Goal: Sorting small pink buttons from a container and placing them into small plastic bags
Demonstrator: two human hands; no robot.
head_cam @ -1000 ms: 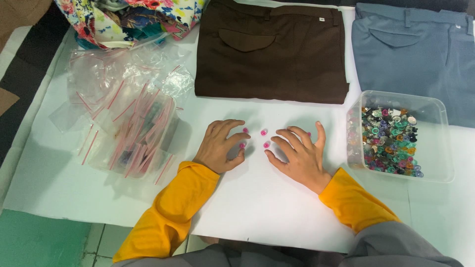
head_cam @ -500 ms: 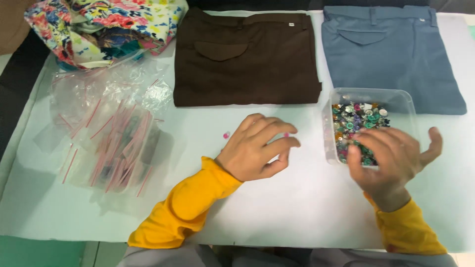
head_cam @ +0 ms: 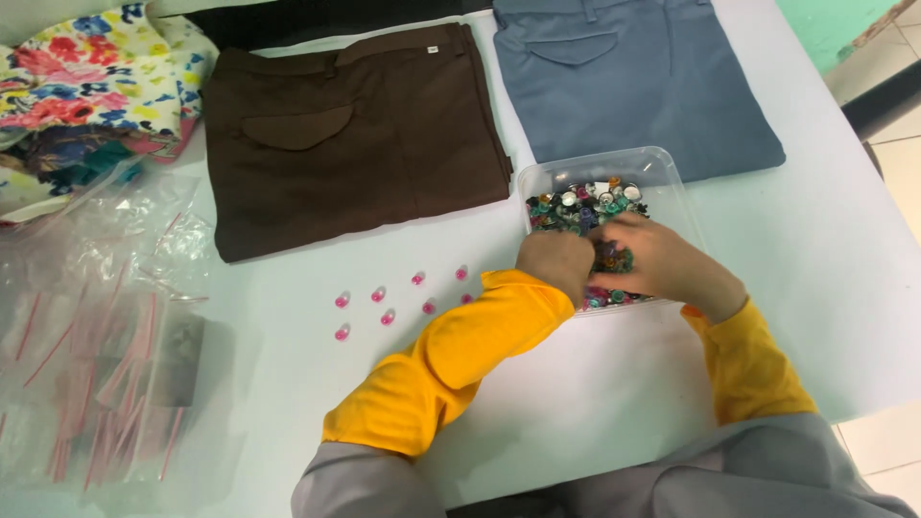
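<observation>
Both my hands are inside a clear plastic tub [head_cam: 665, 165] of mixed coloured beads [head_cam: 583, 201] on the white table [head_cam: 815, 288]. My left hand [head_cam: 556, 261] rests curled at the tub's near left side, knuckles up. Just to its right, touching it, my right hand [head_cam: 660, 265] has its fingers dug down among the beads. The fingertips of both are hidden, so I cannot tell what they hold. Several small pink beads [head_cam: 384, 305] lie loose in two rough rows on the table left of my left sleeve.
Folded brown trousers [head_cam: 355, 144] and folded blue-grey trousers [head_cam: 624, 86] lie at the back. Floral fabric [head_cam: 86, 86] sits at the far left corner. A heap of small clear zip bags [head_cam: 96, 364] covers the left side. The table's right edge [head_cam: 887, 278] is close.
My left hand has left the pink beads and moved right into the tub beside my right hand. The pink beads now lie uncovered. The view has shifted to the right.
</observation>
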